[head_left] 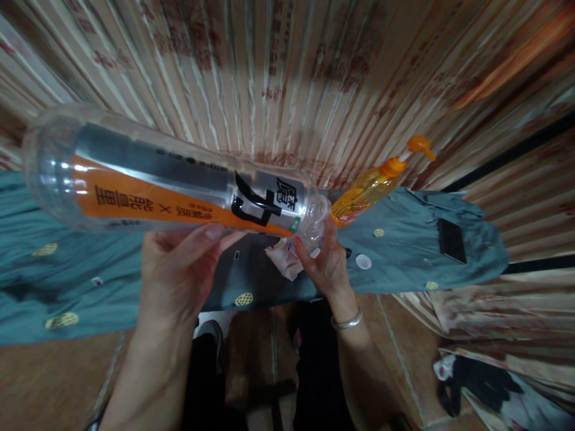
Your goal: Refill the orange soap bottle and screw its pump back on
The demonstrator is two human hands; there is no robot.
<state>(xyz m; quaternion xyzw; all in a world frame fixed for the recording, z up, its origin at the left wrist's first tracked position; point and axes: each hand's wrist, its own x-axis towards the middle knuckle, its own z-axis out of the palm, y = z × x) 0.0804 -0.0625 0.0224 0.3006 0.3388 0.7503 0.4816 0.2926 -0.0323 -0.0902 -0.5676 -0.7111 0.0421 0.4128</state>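
A large clear plastic drink bottle with a silver and orange label lies sideways in the air, its base to the left and its neck to the right. My left hand grips it from below near the middle, thumb along the label. At the neck, my right hand has its fingers wrapped round the mouth end. No cap shows on the neck. A crumpled white tissue lies on the cloth below the neck. Just beyond my right hand stands a pump bottle of yellow-orange liquid with an orange pump.
A narrow table or board is covered by a teal patterned cloth. On it are a white round cap and a dark flat phone-like object. A patterned curtain hangs behind. Dark cloth items lie at the lower right.
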